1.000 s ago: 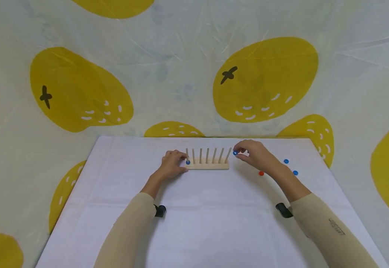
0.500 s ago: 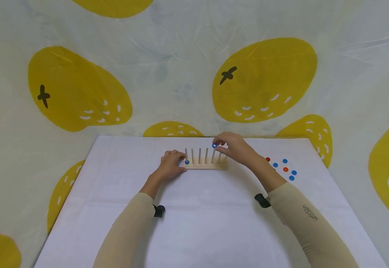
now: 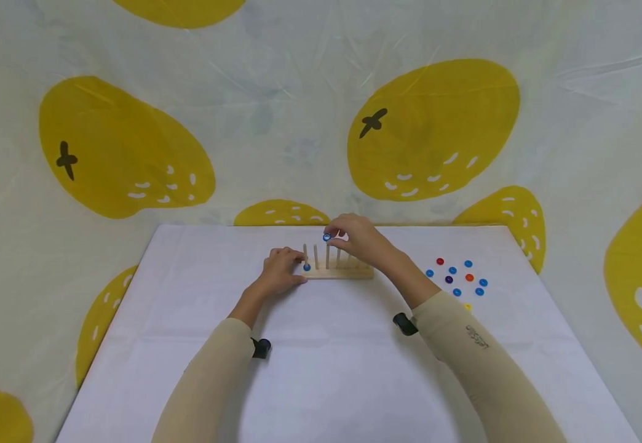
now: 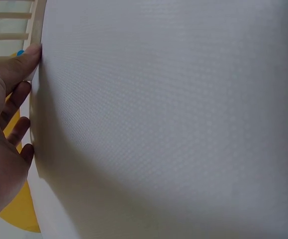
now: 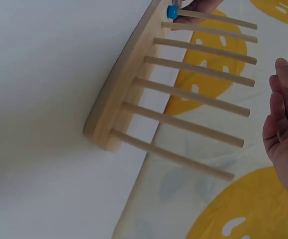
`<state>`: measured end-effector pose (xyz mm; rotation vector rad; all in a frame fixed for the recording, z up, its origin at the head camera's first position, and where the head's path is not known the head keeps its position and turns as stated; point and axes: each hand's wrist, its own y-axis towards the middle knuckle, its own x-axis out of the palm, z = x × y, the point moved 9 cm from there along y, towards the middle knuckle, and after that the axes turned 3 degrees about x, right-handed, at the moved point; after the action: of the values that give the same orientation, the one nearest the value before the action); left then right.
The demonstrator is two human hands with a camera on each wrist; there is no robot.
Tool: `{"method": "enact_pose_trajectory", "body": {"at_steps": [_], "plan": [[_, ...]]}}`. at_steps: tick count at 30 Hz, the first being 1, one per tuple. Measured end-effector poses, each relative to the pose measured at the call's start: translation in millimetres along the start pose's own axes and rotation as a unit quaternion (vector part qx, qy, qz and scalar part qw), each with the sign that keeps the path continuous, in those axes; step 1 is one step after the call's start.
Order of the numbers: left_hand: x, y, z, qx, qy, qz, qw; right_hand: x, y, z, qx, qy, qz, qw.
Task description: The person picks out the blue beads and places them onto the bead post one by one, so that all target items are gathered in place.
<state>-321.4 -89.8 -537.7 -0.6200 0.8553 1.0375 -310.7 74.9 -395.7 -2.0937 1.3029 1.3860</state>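
A wooden peg board (image 3: 348, 275) with a row of several upright pegs stands near the table's far edge. At its left end my left hand (image 3: 280, 272) holds the base, thumb in front and fingers behind. A blue ring (image 3: 307, 267) sits low on the leftmost peg, also seen as a blue band (image 5: 172, 12) in the right wrist view. My right hand (image 3: 361, 239) pinches another blue ring (image 3: 327, 237) at the top of a peg left of the board's middle. In the right wrist view, that ring is hidden behind the fingers (image 5: 282, 92).
Loose rings lie on the table right of the board: several blue ones (image 3: 468, 264), a red ring (image 3: 439, 261), an orange ring (image 3: 469, 277), a dark purple ring (image 3: 449, 280) and a yellow ring (image 3: 467, 306), partly behind the right sleeve (image 3: 481, 351). A patterned cloth (image 3: 277, 123) hangs behind the white table (image 3: 332, 369).
My right hand has carried the pinched blue ring leftward from beyond the board's right end, along the peg tops. More loose rings show behind the arm. My left hand stays on the board.
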Motion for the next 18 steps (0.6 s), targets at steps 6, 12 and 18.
{"method": "enact_pose_trajectory", "body": {"at_steps": [6,12,18], "plan": [[-1.7,1.6,1.6,0.001,0.006,0.001,1.0,13.0,14.0,-4.8,0.014,0.002,-0.027,1.0],[-1.5,1.5,0.9,0.0,0.001,0.0,1.0,22.6,23.8,-14.4,0.006,0.0,-0.044,0.999],[1.7,1.3,-1.0,-0.001,-0.01,-0.002,0.9999,29.6,28.6,-18.9,0.014,0.007,-0.059,0.998]]}}
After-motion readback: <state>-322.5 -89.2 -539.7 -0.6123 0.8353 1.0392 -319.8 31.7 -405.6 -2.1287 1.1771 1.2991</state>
